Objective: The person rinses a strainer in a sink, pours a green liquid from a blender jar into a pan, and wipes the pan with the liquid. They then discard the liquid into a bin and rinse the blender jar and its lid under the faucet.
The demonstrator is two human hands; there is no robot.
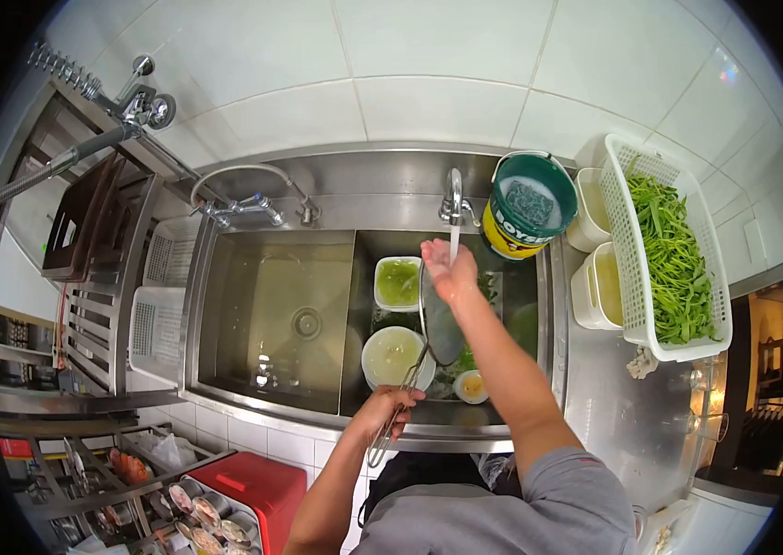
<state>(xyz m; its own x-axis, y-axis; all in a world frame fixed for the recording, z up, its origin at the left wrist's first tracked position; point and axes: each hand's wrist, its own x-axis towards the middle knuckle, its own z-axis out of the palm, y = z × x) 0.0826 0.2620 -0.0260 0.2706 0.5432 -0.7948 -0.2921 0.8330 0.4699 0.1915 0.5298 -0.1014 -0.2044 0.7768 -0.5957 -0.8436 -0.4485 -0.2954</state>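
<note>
My left hand [390,413] is closed round the wire handle of a round mesh strainer [443,328], low in front of the sink's edge. The strainer's hoop reaches over the right basin, beneath my right forearm. My right hand [452,270] is palm up under the running tap [454,199], fingers apart and close to the top of the hoop, with water falling on it. Left of the strainer are a square white tub [398,283] of greenish liquid and a round white bowl [392,355] of cloudy liquid. A small cup [471,387] sits below it, and green leaves lie in the basin.
The left basin [271,314] holds murky water. A green bucket [528,205] of suds with a scouring pad stands right of the tap. Beyond it are white containers [597,287] and a white basket [615,199] of green stalks. Below left is a red bin [267,486].
</note>
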